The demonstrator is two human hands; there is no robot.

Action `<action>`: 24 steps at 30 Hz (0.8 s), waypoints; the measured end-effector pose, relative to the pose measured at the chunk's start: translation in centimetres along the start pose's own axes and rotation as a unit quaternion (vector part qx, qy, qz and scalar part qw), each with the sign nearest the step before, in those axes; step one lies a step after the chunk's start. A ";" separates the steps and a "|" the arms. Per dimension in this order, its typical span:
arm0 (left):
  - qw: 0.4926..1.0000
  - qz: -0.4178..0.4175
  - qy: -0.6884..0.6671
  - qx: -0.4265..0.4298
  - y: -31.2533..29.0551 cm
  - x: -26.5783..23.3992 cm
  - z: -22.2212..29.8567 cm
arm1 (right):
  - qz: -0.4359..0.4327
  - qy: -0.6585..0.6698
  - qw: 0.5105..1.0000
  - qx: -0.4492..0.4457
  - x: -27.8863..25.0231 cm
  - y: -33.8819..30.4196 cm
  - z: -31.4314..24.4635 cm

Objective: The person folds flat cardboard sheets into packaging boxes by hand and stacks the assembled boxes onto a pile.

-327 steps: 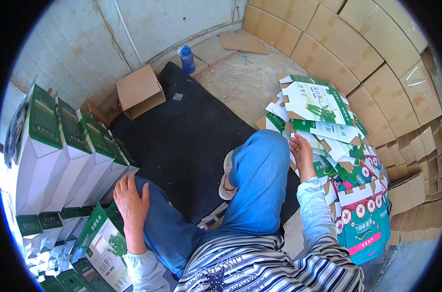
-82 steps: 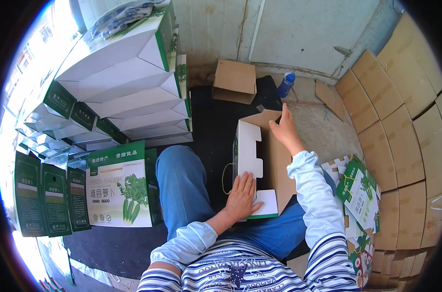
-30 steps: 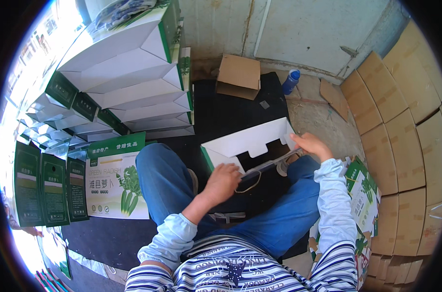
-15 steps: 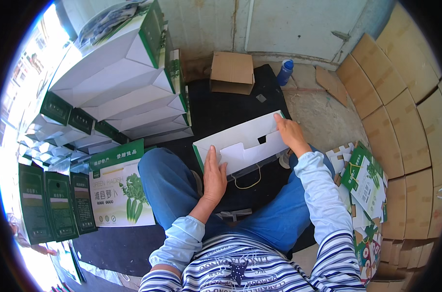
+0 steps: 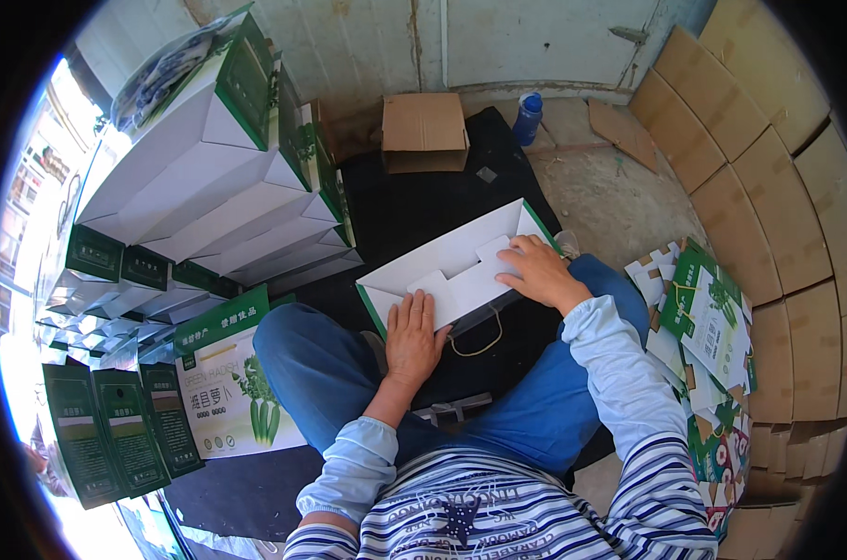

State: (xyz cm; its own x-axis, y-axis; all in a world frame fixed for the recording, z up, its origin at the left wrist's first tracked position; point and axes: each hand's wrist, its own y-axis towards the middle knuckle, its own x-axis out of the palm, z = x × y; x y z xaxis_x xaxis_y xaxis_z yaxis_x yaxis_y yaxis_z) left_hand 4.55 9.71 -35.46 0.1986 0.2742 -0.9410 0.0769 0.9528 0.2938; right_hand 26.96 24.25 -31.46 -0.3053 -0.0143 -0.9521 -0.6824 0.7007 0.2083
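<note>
Fingers of the left hand are pressed together, flat on the near flap of the white box, thumb apart; those of the right hand are bent and slightly spread on this flap. The box is held over the dark mat, in front of the lap. Closing of the flap seems to be the step in hand; whether its tabs are locked cannot be told under the hands. Next, even pressing at both ends seems called for.
</note>
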 end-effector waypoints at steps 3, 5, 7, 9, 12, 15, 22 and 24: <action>1.000 -0.017 -0.003 0.004 0.1 0.1 0.0 | -0.004 -0.001 1.000 0.018 0.6 -0.2 0.0; 1.000 -0.025 -0.008 0.000 0.1 0.1 -0.1 | -0.015 -0.009 1.000 0.020 0.9 -0.1 0.0; 0.999 -0.036 -0.011 0.009 0.1 0.3 -0.1 | -0.042 0.001 0.999 0.035 0.9 -0.2 0.1; 1.000 -0.026 -0.007 0.015 0.0 0.4 0.1 | -0.053 -0.004 0.998 0.038 0.8 -0.3 0.2; 1.000 -0.023 -0.010 0.019 -0.2 0.1 0.7 | -0.071 -0.003 0.996 0.053 0.8 -0.8 0.3; 1.000 -0.014 -0.020 0.008 -0.5 0.0 0.7 | -0.061 0.006 0.996 0.067 0.3 -0.6 -0.4; 0.986 0.104 -0.105 -0.083 -0.5 -3.2 -0.6 | 0.191 0.032 0.972 0.129 0.7 -0.6 2.1; 0.963 0.143 -0.158 -0.161 -0.5 -2.9 -2.8 | 0.213 0.064 0.960 0.172 2.1 -0.2 4.1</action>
State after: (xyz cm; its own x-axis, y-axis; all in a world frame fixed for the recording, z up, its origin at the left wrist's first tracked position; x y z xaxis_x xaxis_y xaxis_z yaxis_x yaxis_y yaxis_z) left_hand 1.21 8.83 -33.39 0.4585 0.5273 -0.7153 -0.3232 0.8488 0.4185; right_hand 29.13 26.99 -34.43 -0.6018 0.2536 -0.7573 -0.2254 0.8557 0.4657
